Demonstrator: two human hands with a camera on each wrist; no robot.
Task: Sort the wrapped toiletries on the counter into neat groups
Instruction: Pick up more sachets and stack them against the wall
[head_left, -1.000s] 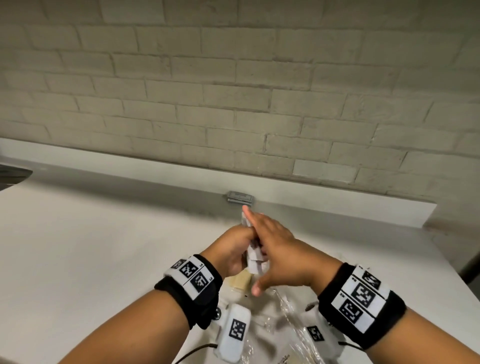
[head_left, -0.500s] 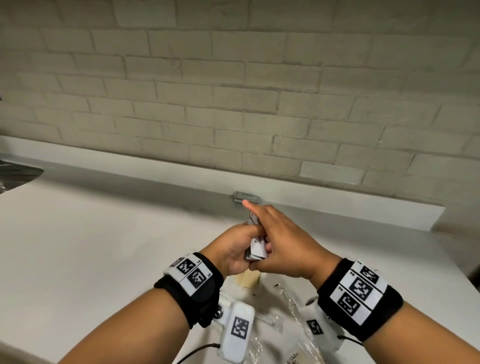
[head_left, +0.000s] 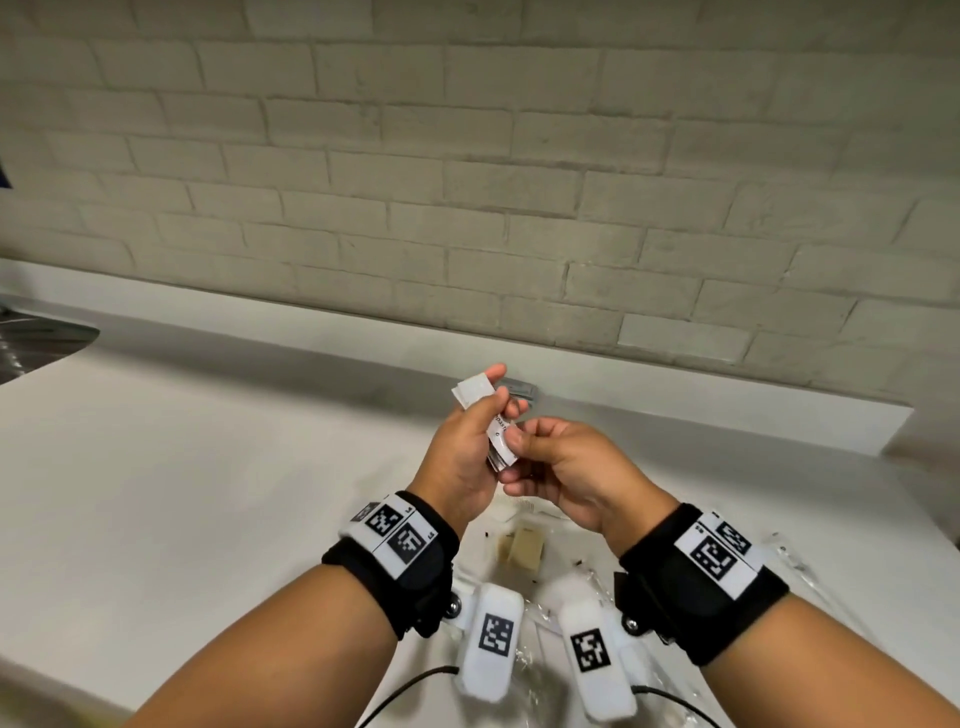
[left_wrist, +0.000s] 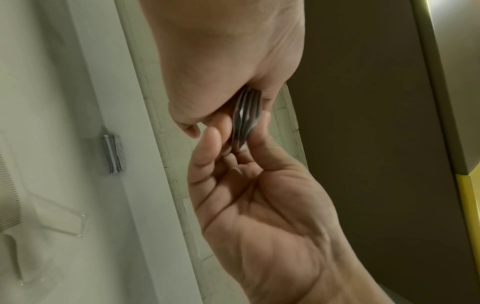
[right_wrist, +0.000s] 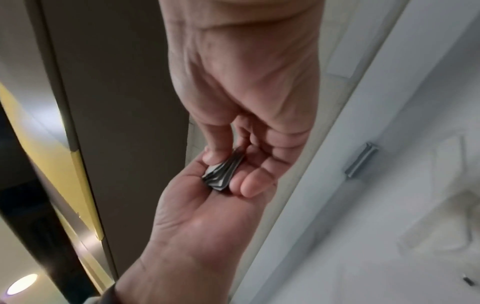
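Note:
My left hand (head_left: 480, 415) grips a small stack of flat white sachets (head_left: 500, 441) upright above the counter, thumb on the top sachet's upper corner. From the right, my right hand (head_left: 519, 444) pinches the stack's lower end between thumb and fingers. In the left wrist view the sachets (left_wrist: 246, 117) show edge-on, fanned slightly, between both hands. The right wrist view has them (right_wrist: 221, 174) lying in my left palm. A second grey-white sachet stack (head_left: 519, 388) lies on the counter against the backsplash, just beyond my hands.
Below my wrists lie a beige item in a clear wrapper (head_left: 522, 551) and other clear wrappers (head_left: 789, 556). A wrapped comb (left_wrist: 10, 195) lies on the white counter (head_left: 208, 467). A sink edge (head_left: 41, 338) is at far left. A brick wall stands behind.
My right hand has come off the top of the stack and slid down to its lower end. My left thumb now shows on the upper sachet.

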